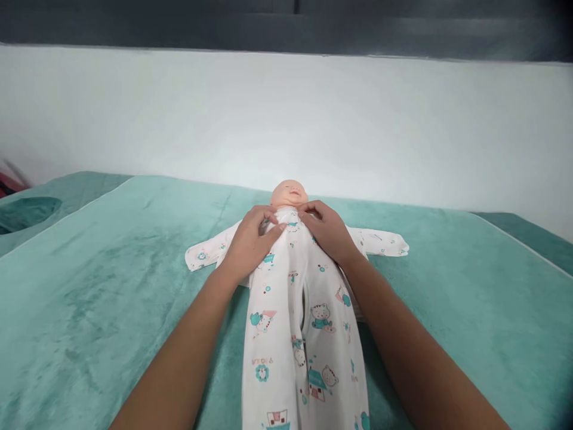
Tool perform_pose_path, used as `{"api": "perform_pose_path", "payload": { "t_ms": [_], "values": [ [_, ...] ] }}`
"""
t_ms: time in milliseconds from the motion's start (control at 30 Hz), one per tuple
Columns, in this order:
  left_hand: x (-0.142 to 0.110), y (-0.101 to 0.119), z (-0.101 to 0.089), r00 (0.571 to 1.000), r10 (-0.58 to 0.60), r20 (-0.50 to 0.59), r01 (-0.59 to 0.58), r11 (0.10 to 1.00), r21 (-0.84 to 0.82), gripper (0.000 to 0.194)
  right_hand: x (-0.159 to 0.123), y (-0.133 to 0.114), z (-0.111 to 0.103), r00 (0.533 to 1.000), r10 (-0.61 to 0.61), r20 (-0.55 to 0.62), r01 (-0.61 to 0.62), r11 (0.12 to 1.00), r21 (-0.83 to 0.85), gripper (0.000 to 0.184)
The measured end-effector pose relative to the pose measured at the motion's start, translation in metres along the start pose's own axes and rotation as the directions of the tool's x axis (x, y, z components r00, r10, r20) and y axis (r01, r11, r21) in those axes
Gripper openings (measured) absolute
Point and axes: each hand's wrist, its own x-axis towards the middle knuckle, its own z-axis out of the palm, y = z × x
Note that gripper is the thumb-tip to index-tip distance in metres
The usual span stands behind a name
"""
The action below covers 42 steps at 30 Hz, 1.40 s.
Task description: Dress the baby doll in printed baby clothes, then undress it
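A baby doll (pixel 290 192) lies on its back, its head toward the wall. It wears a white printed baby top, whose sleeves (pixel 384 243) stretch out to both sides. Over its front run long white printed baby trousers (pixel 322 334) with a slit in the middle, reaching from just below the neck toward me. My left hand (pixel 253 242) rests at the upper left of the chest, thumb on the cloth and apart from the bent fingers. At the upper right, my right hand (pixel 326 230) has its thumb and fingertips closed at the cloth's top edge by the neck.
A green plush cover (pixel 134 286) lies under the doll, with pale seams toward its sides. Behind it rises a white wall (pixel 286 119), with a dark band (pixel 179 27) above. At the far left a red thing (pixel 9 184) shows in part.
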Motion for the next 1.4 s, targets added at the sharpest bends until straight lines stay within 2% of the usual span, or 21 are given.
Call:
{"api": "perform_pose_path", "payload": {
  "t_ms": [100, 200, 267, 367, 467, 567, 700, 833, 933, 1000, 1133, 1233, 1333, 1400],
  "values": [
    [-0.002, 0.003, -0.006, 0.995, -0.018, 0.094, 0.014, 0.999, 0.041, 0.021, -0.006, -0.007, 0.002, 0.998, -0.058, 0.001, 0.058, 0.996, -0.071, 0.017],
    [-0.001, 0.000, -0.009, 0.989, 0.001, 0.151, -0.004, 1.000, 0.023, 0.023, -0.011, -0.013, 0.004, 0.986, -0.128, 0.105, 0.138, 0.987, -0.085, 0.024],
    [0.001, -0.002, -0.007, 0.991, 0.014, 0.135, -0.015, 1.000, 0.005, 0.019, -0.013, -0.016, 0.005, 0.969, -0.165, 0.185, 0.181, 0.981, -0.070, 0.030],
    [0.001, -0.007, -0.001, 0.998, 0.017, 0.057, -0.019, 0.999, 0.043, 0.013, -0.012, -0.015, 0.004, 0.944, -0.190, 0.268, 0.207, 0.978, -0.036, 0.036],
    [0.002, -0.014, 0.004, 0.996, 0.090, 0.002, -0.089, 0.986, 0.140, 0.020, -0.009, -0.006, 0.000, 0.937, -0.178, 0.300, 0.182, 0.983, 0.015, 0.037],
    [0.003, -0.024, 0.002, 0.988, 0.155, -0.016, -0.148, 0.962, 0.228, 0.028, -0.006, 0.008, -0.005, 0.957, -0.134, 0.257, 0.120, 0.990, 0.069, 0.036],
    [0.003, -0.034, -0.006, 0.990, 0.138, -0.016, -0.125, 0.937, 0.327, 0.029, -0.005, 0.025, -0.010, 0.995, -0.043, 0.092, 0.039, 0.998, 0.043, 0.031],
    [0.003, -0.035, -0.016, 1.000, 0.012, -0.009, -0.009, 0.959, 0.282, 0.020, -0.006, 0.031, -0.011, 1.000, 0.001, -0.002, -0.001, 1.000, 0.001, 0.029],
    [0.004, -0.031, -0.020, 0.996, -0.090, 0.010, 0.085, 0.965, 0.248, 0.016, -0.005, 0.031, -0.011, 1.000, 0.026, 0.004, -0.026, 1.000, 0.005, 0.029],
    [0.005, -0.030, -0.020, 0.994, -0.108, 0.018, 0.099, 0.961, 0.260, 0.018, -0.004, 0.032, -0.012, 0.999, 0.049, 0.016, -0.050, 0.999, 0.009, 0.028],
    [0.008, -0.035, -0.014, 0.997, -0.075, -0.008, 0.073, 0.944, 0.320, 0.012, 0.000, 0.036, -0.010, 0.999, 0.045, 0.011, -0.045, 0.999, 0.009, 0.027],
    [0.006, -0.040, -0.009, 0.996, 0.029, -0.088, 0.008, 0.919, 0.395, 0.007, -0.002, 0.041, -0.009, 0.996, -0.023, -0.089, 0.017, 0.997, -0.069, 0.019],
    [-0.007, -0.041, -0.007, 0.976, 0.165, -0.140, -0.070, 0.854, 0.516, 0.011, -0.018, 0.045, -0.014, 0.972, -0.156, -0.175, 0.113, 0.966, -0.232, 0.010],
    [-0.025, -0.039, -0.008, 0.971, 0.203, -0.126, -0.089, 0.798, 0.595, 0.014, -0.041, 0.045, -0.020, 0.957, -0.233, -0.175, 0.163, 0.926, -0.342, 0.009]
  ]
}}
